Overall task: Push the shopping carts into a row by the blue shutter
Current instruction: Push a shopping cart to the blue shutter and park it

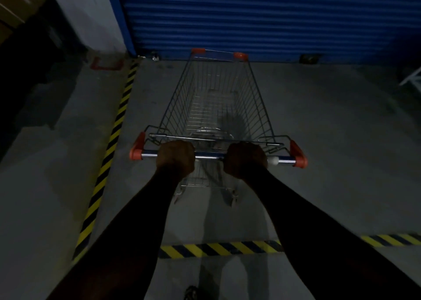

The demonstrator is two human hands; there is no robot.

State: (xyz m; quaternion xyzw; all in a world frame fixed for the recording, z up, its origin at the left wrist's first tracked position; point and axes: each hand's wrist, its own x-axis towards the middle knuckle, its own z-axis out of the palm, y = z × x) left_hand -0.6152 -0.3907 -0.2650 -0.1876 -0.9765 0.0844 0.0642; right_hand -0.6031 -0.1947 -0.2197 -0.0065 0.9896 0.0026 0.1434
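A wire shopping cart with orange corner caps stands straight ahead of me on the grey concrete floor, its basket empty. Its front end is close to the bottom of the blue shutter, which fills the far wall. My left hand is closed around the left part of the cart's metal handle bar. My right hand grips the same bar further right. Both arms reach out in dark sleeves. No other cart shows in the dim head view.
Yellow-and-black hazard tape runs along the floor on the left, and another strip crosses under my arms. A white pillar stands left of the shutter. A pale frame shows at the right edge. My shoe is at the bottom.
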